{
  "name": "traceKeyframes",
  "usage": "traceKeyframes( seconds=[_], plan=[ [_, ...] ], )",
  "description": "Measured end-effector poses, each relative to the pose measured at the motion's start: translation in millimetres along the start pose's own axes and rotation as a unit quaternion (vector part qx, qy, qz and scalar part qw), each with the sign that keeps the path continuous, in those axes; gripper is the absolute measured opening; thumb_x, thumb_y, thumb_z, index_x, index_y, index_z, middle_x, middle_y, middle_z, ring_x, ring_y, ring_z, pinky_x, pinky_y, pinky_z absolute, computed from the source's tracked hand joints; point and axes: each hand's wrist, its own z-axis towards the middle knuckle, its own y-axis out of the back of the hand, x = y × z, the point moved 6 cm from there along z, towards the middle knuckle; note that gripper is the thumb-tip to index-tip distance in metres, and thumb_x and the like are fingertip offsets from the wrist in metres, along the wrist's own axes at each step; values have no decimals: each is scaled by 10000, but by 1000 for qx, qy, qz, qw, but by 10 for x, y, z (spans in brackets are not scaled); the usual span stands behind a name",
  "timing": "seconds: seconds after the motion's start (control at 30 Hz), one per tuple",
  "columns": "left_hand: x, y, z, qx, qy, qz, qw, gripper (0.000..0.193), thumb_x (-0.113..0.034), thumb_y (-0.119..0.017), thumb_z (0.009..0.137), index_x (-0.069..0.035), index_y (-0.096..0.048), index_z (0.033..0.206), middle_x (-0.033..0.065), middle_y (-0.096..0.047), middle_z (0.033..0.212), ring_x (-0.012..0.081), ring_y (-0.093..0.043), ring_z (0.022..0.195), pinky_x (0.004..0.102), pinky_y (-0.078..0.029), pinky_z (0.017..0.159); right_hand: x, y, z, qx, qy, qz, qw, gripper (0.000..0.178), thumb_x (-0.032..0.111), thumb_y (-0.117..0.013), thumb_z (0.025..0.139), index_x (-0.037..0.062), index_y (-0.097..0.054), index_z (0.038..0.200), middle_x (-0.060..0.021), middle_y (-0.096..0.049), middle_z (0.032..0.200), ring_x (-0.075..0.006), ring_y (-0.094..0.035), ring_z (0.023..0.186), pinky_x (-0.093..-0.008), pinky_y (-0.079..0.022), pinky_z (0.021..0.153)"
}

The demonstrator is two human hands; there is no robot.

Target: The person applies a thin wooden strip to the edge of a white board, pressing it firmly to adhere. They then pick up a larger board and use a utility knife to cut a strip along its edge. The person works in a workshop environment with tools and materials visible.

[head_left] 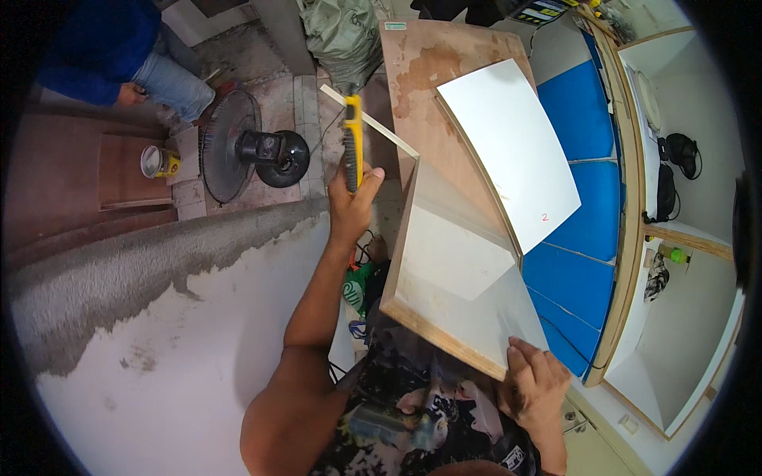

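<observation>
The left hand grips a yellow-and-black tool while the right hand grips a white board by its corner.

The hand tool is yellow with black. The box-like panel assembly is greyish white, its edges tan. A white panel bears a red mark; the plywood sheet is brown with darker blotches. Black and pink pattern the shirt.

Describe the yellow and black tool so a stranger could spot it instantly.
Between the black fan and the brown board is the left hand. In its grip is the slim tool, whose bright yellow sets it apart from the pale strip behind it.
</observation>
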Motion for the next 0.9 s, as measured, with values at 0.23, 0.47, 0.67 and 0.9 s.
traceKeyframes(
  seconds=[0.23,0.47,0.67,0.9],
  plan=[
    [1469,-61,474,29,-4,-174,984,499,-403,-607,984,-21,-537,1297,-17,-495,793,95,-471,724,269,-424,692,110,-195,-79,63,-10,0,998,507,91,-752,623,54,-576,1097,-112,-688,1123,-254,-601,692,-380,-467,589],
    [1983,-442,537,104,146,-279,943,524,-403,-489,1046,-26,-422,1405,-11,-533,866,106,-503,853,278,-410,823,172,-153,-52,26,4,-37,999,490,100,-769,655,43,-583,1105,-143,-708,1116,-255,-604,647,-368,-461,574],
    [2301,-563,607,85,118,-237,960,470,-312,-578,1012,-37,-423,1361,-1,-523,1041,116,-501,931,286,-420,880,43,-195,-150,20,-7,-33,999,453,78,-737,684,40,-579,1107,-157,-722,1077,-256,-600,617,-363,-454,560],
    [2212,-407,646,-1,-1,41,999,541,-258,-706,900,-26,-424,1299,87,-585,945,203,-579,861,347,-480,815,2,-96,-27,-2,-18,-34,999,410,168,-707,749,57,-571,1119,-158,-725,1066,-257,-600,613,-363,-445,554]
  ],
)
